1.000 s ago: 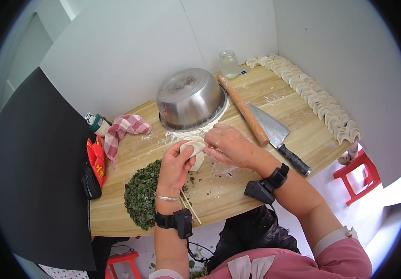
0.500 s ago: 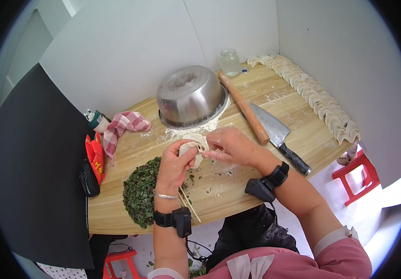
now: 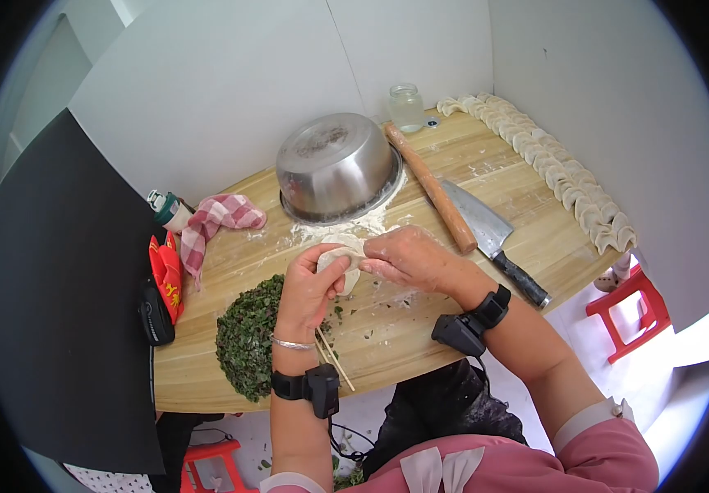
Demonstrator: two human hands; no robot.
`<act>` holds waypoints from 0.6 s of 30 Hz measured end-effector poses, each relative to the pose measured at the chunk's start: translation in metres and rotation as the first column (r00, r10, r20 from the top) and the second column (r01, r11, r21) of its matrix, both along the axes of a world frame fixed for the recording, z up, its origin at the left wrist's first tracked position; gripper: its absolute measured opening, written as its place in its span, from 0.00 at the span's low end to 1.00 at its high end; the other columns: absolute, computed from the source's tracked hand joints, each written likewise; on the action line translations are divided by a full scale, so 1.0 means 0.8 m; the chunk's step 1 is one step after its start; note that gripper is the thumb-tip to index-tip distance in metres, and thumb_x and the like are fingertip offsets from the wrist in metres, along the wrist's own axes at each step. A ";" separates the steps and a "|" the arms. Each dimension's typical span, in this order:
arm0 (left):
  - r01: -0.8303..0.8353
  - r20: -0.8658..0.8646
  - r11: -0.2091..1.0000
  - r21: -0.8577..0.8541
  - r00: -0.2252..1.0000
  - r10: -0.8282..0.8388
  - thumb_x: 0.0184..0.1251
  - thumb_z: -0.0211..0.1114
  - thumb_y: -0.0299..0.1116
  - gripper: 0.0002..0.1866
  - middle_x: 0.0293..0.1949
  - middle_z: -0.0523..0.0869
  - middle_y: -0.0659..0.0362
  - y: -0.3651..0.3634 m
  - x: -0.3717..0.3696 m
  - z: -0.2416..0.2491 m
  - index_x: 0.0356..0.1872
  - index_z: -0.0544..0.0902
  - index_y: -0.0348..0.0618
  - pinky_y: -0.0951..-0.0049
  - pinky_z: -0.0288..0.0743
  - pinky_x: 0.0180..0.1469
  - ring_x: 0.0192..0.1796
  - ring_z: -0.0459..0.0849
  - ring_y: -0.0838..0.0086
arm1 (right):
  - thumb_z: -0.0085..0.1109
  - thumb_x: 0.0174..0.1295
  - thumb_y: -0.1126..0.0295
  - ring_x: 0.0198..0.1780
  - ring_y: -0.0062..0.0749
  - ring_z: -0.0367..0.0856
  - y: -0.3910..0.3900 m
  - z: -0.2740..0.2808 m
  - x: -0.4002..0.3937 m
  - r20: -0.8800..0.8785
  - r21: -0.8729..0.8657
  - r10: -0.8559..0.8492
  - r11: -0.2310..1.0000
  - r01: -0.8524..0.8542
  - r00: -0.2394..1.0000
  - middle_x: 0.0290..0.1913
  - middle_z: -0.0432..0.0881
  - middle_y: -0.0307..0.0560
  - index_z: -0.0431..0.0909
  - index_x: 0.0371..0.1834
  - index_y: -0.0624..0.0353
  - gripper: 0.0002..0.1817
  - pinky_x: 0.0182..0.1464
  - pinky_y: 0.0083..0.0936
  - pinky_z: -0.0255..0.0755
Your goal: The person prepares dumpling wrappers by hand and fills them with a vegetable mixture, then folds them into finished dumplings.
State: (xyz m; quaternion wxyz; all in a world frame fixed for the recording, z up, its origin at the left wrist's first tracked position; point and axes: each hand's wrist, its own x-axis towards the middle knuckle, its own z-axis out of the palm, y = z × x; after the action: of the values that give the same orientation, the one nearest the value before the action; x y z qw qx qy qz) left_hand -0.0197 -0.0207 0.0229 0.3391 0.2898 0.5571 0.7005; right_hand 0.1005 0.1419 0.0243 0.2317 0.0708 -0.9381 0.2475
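Between my two hands is a folded dumpling (image 3: 331, 261) of pale dough, held above the wooden table. My left hand (image 3: 313, 281) has its thumb and fingers closed round the dough. My right hand (image 3: 404, 258) pinches the dough's right end. A flat round wrapper (image 3: 349, 283) shows just behind and below the dumpling. Chopped green filling (image 3: 248, 341) lies in a heap left of my left forearm, and a pair of chopsticks (image 3: 335, 361) rests beside that forearm.
An upturned metal bowl (image 3: 334, 172) stands behind my hands, with flour round it. To its right are a rolling pin (image 3: 430, 189), a cleaver (image 3: 478, 220) and a glass jar (image 3: 406, 108). Rows of dumplings (image 3: 564, 181) line the right edge. A checked cloth (image 3: 221, 215) lies left.
The fingers of my right hand have closed in on the dough's right end, and the gap at its edge no longer shows. My left hand keeps its hold.
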 end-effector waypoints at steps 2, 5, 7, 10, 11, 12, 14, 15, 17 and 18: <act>0.008 -0.010 1.000 -0.008 1.000 -0.008 0.61 0.67 0.25 0.11 0.25 0.80 0.66 0.000 0.000 -0.001 0.44 0.81 0.35 0.88 0.62 0.21 0.22 0.74 0.87 | 0.54 0.64 0.60 0.32 0.54 0.77 -0.002 0.006 0.004 0.009 -0.010 -0.025 1.000 0.025 1.000 0.26 0.77 0.53 0.71 0.30 0.60 0.13 0.35 0.43 0.70; 0.023 -0.031 0.999 -0.038 0.999 -0.024 0.61 0.67 0.25 0.11 0.25 0.80 0.66 0.001 -0.001 -0.004 0.44 0.81 0.35 0.88 0.62 0.20 0.21 0.74 0.87 | 0.55 0.63 0.59 0.32 0.53 0.78 -0.002 0.006 0.004 -0.009 -0.006 -0.032 0.999 0.032 0.999 0.25 0.76 0.53 0.70 0.31 0.59 0.14 0.35 0.43 0.70; 0.029 -0.047 0.998 -0.055 0.998 -0.031 0.61 0.67 0.25 0.10 0.24 0.80 0.66 0.001 0.001 -0.003 0.43 0.81 0.36 0.87 0.62 0.20 0.21 0.74 0.86 | 0.56 0.62 0.60 0.32 0.53 0.78 -0.002 0.004 0.002 -0.034 0.010 -0.012 1.000 0.012 0.999 0.25 0.76 0.53 0.69 0.31 0.59 0.13 0.35 0.43 0.70; 0.031 -0.062 0.995 -0.091 0.997 -0.037 0.61 0.67 0.25 0.10 0.25 0.80 0.66 0.000 0.005 0.002 0.43 0.81 0.36 0.87 0.62 0.20 0.21 0.74 0.86 | 0.56 0.61 0.64 0.32 0.53 0.78 -0.003 -0.002 -0.001 -0.128 0.025 0.020 1.000 -0.017 0.992 0.25 0.76 0.53 0.69 0.31 0.59 0.10 0.35 0.42 0.70; 0.030 -0.061 0.995 -0.091 0.998 -0.035 0.61 0.67 0.25 0.10 0.25 0.80 0.66 0.000 0.005 0.002 0.43 0.81 0.36 0.87 0.62 0.20 0.21 0.74 0.86 | 0.56 0.61 0.66 0.31 0.53 0.78 -0.003 -0.004 -0.003 -0.154 0.039 0.017 0.999 -0.012 0.988 0.25 0.76 0.52 0.69 0.32 0.59 0.09 0.34 0.42 0.70; 0.029 -0.062 0.995 -0.095 0.997 -0.035 0.61 0.67 0.25 0.10 0.24 0.80 0.66 0.000 0.005 0.002 0.43 0.81 0.36 0.87 0.62 0.20 0.21 0.74 0.87 | 0.56 0.60 0.67 0.31 0.53 0.78 -0.003 -0.007 -0.004 -0.180 0.053 0.015 0.999 -0.005 0.984 0.25 0.76 0.52 0.69 0.32 0.59 0.08 0.34 0.42 0.71; 0.028 -0.064 0.995 -0.097 0.997 -0.034 0.61 0.67 0.26 0.10 0.24 0.80 0.66 0.001 0.006 0.002 0.43 0.82 0.37 0.87 0.62 0.20 0.21 0.74 0.87 | 0.56 0.60 0.68 0.31 0.53 0.78 -0.002 -0.010 -0.006 -0.179 0.052 0.022 0.999 -0.012 0.984 0.26 0.76 0.52 0.70 0.32 0.59 0.08 0.34 0.42 0.71; 0.017 -0.068 0.996 -0.086 0.997 -0.023 0.61 0.66 0.26 0.09 0.24 0.80 0.66 0.001 0.006 0.002 0.43 0.82 0.37 0.87 0.63 0.21 0.21 0.74 0.87 | 0.56 0.61 0.69 0.31 0.53 0.78 -0.002 -0.011 -0.006 -0.179 0.050 0.027 0.999 -0.019 0.983 0.26 0.77 0.52 0.70 0.32 0.59 0.07 0.34 0.43 0.71; 0.006 -0.072 0.997 -0.074 0.997 -0.011 0.61 0.66 0.26 0.09 0.24 0.80 0.66 0.001 0.005 0.002 0.42 0.82 0.37 0.87 0.63 0.21 0.21 0.74 0.87 | 0.56 0.61 0.67 0.31 0.53 0.78 -0.003 -0.010 -0.005 -0.160 0.058 0.013 0.998 -0.003 0.987 0.26 0.77 0.52 0.70 0.32 0.59 0.08 0.34 0.42 0.71; 0.009 -0.069 0.998 -0.070 0.997 -0.014 0.61 0.66 0.26 0.09 0.24 0.80 0.66 0.000 0.004 0.001 0.42 0.82 0.37 0.87 0.63 0.21 0.21 0.74 0.87 | 0.56 0.62 0.66 0.32 0.53 0.78 -0.004 -0.009 -0.004 -0.141 0.066 -0.003 0.998 0.013 0.990 0.27 0.77 0.52 0.70 0.32 0.59 0.09 0.34 0.42 0.71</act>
State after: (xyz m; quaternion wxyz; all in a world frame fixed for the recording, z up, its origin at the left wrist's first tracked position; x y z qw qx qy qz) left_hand -0.0167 -0.0203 0.0239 0.3333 0.3053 0.5909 0.6682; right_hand 0.0969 0.1388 0.0169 0.2960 0.0920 -0.9274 0.2093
